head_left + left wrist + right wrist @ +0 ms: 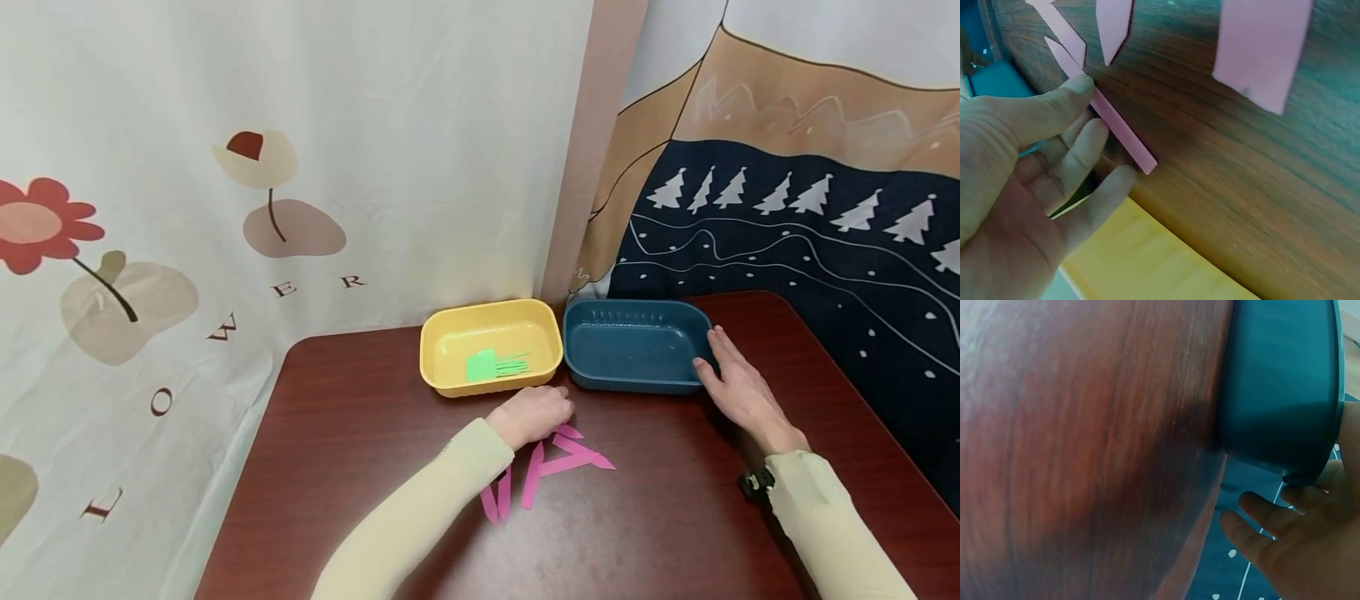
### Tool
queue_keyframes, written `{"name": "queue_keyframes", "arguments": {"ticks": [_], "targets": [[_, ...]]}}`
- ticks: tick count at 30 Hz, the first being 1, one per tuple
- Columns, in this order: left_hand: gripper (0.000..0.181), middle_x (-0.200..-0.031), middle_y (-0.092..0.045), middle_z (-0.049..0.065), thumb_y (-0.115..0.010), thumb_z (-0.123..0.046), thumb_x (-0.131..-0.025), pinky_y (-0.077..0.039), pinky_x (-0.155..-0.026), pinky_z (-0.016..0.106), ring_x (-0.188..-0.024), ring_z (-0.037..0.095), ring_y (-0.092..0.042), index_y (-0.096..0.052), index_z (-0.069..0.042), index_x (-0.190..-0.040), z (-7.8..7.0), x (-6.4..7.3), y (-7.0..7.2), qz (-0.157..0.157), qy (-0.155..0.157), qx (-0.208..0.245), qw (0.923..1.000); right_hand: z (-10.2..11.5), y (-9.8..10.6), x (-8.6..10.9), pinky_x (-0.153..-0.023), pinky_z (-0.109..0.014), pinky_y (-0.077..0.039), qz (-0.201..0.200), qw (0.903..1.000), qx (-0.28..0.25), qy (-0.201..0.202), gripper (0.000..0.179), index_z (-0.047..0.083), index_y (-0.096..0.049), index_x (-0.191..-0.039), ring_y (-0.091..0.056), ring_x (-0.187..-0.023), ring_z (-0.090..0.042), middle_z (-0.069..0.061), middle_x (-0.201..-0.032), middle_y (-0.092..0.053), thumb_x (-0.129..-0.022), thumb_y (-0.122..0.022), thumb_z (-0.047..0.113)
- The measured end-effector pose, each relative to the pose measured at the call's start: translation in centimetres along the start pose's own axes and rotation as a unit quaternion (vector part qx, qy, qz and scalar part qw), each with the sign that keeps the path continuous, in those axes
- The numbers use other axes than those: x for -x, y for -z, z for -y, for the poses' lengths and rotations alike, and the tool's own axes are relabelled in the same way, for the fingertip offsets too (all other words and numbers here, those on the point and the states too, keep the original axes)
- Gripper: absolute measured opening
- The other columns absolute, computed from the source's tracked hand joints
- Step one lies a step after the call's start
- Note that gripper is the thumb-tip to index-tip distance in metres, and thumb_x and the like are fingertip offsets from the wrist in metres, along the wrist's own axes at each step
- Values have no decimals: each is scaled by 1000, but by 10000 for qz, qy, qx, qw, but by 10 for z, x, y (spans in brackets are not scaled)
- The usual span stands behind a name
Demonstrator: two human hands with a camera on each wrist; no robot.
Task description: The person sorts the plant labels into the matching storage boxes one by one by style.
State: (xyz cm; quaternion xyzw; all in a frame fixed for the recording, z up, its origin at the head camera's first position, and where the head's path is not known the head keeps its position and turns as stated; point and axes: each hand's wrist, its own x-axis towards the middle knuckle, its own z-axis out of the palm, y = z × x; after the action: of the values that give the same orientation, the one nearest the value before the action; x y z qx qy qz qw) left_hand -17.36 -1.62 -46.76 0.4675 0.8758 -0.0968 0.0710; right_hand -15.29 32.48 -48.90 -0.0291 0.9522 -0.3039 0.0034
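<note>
My left hand (531, 414) is just in front of the yellow basin (491, 389). In the left wrist view its thumb and fingers pinch a pink plant label (1124, 134), a thin strip with one pointed end, low over the table. More pink plant labels (532, 477) lie loose below and right of that hand, some crossing each other. My right hand (738, 387) rests at the right end of the dark blue basin (637, 385), fingers extended along its outside and thumb at the rim. In the right wrist view those fingers are loosely spread beside the basin's corner.
Several green plant labels (482, 365) lie inside the yellow basin. Both basins stand side by side at the back of the brown table (345, 433). Close behind hang a pale flower-print curtain (420, 167) and, at right, a dark tree-print cloth (787, 233).
</note>
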Motion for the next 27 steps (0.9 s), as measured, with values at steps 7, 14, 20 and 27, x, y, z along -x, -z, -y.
{"name": "queue_keyframes", "arguments": {"ticks": [7,14,20,27], "targets": [[13,-105,-67,1,-65,-14,-103,-56,-74,23,-88,11,-64,-75,-16,-111,-2,-1,2,124,58,-99,9999,0,1,1,-116,-69,-18,-19,10000,-1,-8,73,-5,-9,-163,-12,-153,-50,-25,-171,-1,-112,-37,39],[11,-96,-67,-2,-70,-8,-98,-52,-75,22,-87,10,-63,-69,-16,-104,4,6,-4,-82,-59,520,9986,0,1,0,-115,-70,-18,46,10000,-13,-2,72,-5,-7,-163,-12,-153,-51,-24,-171,1,-113,-38,36],[6,-94,-66,-5,-69,-13,-100,-49,-74,19,-83,7,-59,-73,-17,-102,9,14,-12,-364,-114,1120,9930,-1,1,0,-115,-70,-18,41,10000,-30,12,73,-5,-8,-163,-12,-153,-51,-25,-171,0,-113,-37,38],[9,-100,-68,-6,-69,-17,-101,-52,-80,20,-91,5,-62,-76,-18,-106,8,19,-13,-695,-166,1261,9894,0,1,1,-115,-71,-18,54,10000,-69,-42,73,-3,-7,-164,-12,-153,-51,-22,-171,1,-112,-37,40]]}}
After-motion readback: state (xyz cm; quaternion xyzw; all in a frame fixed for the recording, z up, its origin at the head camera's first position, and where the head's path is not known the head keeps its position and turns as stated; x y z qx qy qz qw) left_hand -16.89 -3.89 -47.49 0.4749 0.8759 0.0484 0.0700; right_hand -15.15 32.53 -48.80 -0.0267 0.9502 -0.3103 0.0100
